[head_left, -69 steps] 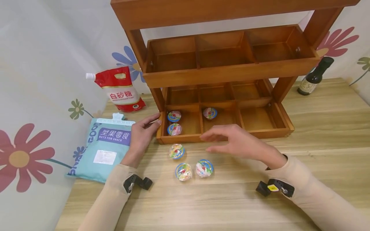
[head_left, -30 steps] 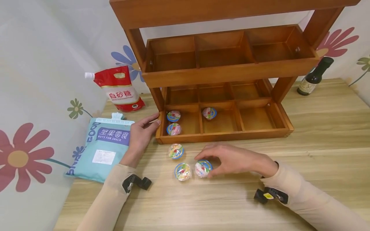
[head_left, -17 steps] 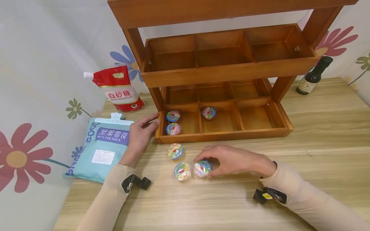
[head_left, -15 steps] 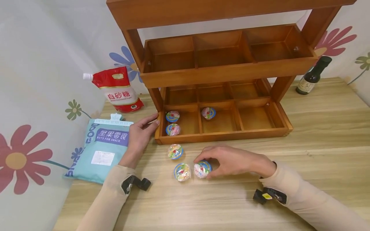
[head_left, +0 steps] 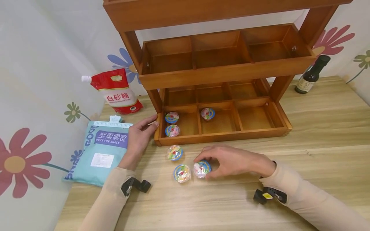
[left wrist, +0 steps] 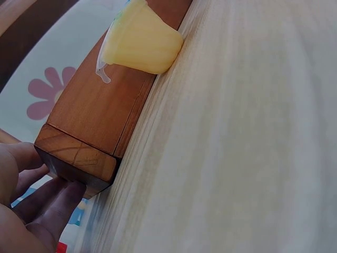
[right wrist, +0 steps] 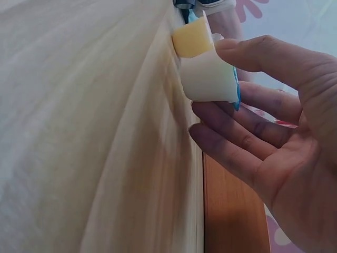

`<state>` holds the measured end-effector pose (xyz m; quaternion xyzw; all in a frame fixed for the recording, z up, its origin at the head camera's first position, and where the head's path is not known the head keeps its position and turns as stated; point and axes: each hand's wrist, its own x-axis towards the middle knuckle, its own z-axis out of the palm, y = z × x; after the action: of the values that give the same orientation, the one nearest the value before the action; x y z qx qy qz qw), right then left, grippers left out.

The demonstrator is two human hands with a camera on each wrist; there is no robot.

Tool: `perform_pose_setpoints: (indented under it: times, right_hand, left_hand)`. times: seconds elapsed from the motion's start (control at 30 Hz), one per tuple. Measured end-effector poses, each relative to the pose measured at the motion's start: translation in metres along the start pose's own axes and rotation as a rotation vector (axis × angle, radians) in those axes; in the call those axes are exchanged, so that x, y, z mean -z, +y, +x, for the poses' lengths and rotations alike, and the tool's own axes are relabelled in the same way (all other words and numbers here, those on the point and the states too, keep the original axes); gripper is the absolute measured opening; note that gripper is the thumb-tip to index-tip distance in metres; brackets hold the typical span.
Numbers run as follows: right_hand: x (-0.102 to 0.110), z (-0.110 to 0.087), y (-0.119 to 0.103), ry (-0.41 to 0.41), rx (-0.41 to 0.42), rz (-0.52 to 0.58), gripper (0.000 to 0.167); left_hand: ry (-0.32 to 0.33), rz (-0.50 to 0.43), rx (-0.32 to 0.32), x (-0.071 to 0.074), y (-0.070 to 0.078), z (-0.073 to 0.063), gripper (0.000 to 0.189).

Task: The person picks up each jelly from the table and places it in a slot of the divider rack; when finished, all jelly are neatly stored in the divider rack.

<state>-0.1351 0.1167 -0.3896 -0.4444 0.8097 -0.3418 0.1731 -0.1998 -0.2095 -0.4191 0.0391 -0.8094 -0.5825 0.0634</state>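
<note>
My right hand [head_left: 231,160] pinches a white jelly cup [head_left: 201,168] with a blue-printed lid, low at the table; in the right wrist view, thumb and fingers lie on opposite sides of this cup [right wrist: 208,79]. Two yellow jelly cups, one nearer the rack [head_left: 174,153] and one nearer me [head_left: 182,173], sit to its left. My left hand [head_left: 140,136] rests its fingertips against the left end of the wooden rack [head_left: 225,136]. In the rack's bottom front row, two pinkish jelly cups [head_left: 172,130] sit in the left compartment and another [head_left: 207,113] in the middle one.
A blue nut snack bag [head_left: 105,147] lies left of my left hand, with a red and white sugar pouch [head_left: 117,91] behind it. A dark bottle [head_left: 312,75] stands right of the rack. The rack's upper tiers [head_left: 225,72] overhang the bottom row.
My right hand has come down toward me from the rack's front edge to the white jelly cup and closed its fingers on it. The left hand stays at the rack's end.
</note>
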Motion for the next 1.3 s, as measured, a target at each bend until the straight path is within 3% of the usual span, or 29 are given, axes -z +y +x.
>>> perform_pose_setpoints:
  times: [0.27, 0.5, 0.83, 1.03, 1.3]
  right_hand:
    - [0.008, -0.001, 0.001, 0.085, 0.040, 0.030, 0.045]
    - [0.028, -0.004, 0.000, 0.158, -0.032, 0.020, 0.043]
    - [0.052, 0.002, 0.010, 0.312, -0.054, -0.037, 0.041]
    - [0.064, 0.008, 0.015, 0.341, -0.102, -0.057, 0.045]
    - [0.068, 0.019, 0.019, 0.365, -0.092, -0.070, 0.045]
  left_hand:
    - [0.004, 0.016, -0.002, 0.000, 0.001, -0.002, 0.036]
    - [-0.006, -0.001, 0.002, 0.000, 0.001, -0.001, 0.036]
    - [-0.021, -0.005, 0.005, 0.001, 0.000, -0.002, 0.036]
    - [-0.028, -0.001, 0.008, 0.001, 0.001, -0.003, 0.036]
    - [-0.026, -0.008, -0.005, 0.002, -0.001, -0.002, 0.036]
